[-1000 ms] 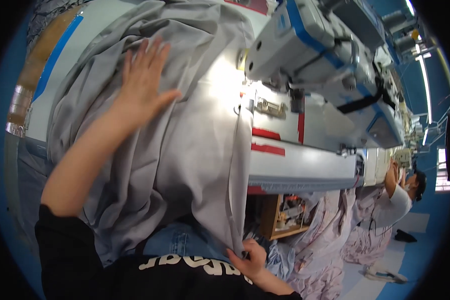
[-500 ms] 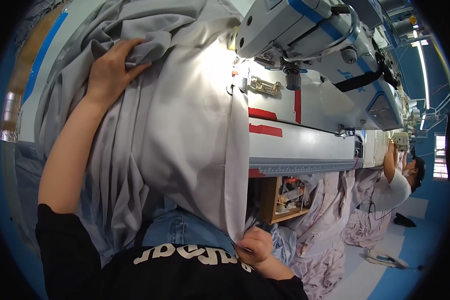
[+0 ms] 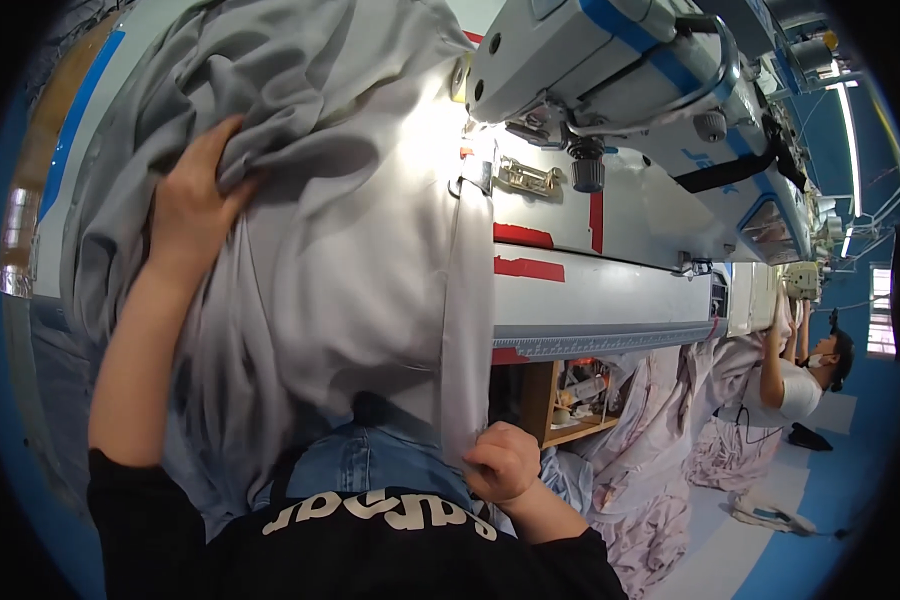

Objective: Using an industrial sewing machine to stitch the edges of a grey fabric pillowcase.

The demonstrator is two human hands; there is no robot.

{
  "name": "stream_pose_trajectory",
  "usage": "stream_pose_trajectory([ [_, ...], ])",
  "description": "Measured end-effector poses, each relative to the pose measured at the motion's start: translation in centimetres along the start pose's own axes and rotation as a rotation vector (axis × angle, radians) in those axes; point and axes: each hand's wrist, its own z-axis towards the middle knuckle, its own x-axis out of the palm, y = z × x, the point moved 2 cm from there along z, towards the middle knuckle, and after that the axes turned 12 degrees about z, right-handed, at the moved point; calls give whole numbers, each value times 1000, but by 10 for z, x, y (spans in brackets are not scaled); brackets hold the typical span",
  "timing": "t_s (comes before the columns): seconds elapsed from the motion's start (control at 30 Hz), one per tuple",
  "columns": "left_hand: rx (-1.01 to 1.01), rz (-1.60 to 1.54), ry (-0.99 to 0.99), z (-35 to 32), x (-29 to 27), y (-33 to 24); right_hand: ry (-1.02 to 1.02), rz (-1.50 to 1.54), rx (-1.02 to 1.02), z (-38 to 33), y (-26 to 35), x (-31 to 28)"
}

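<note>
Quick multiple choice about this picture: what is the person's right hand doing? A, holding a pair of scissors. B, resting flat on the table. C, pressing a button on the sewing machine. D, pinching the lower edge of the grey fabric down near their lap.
D: the right hand is closed on the hanging folded edge of the grey fabric near the lap, well below the sewing machine.

Left hand (image 3: 192, 205) went from flat to bunching grey fabric (image 3: 350, 260), drawing it back.
</note>
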Motion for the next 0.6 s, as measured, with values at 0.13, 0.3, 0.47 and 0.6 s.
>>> stream_pose_trajectory([
  [0.13,55,4,-77,43,14,1,1,-43,-21,19,-11,-4],
  [0.3,90,-42,-108,59,24,6,-8,-107,-89,41,-20,-4],
  [0.47,102,-56,-105,71,34,11,-63,-127,-80,54,-27,-8],
  [0.6,92,-71,-102,81,35,10,-45,-156,-106,69,-35,-8],
])
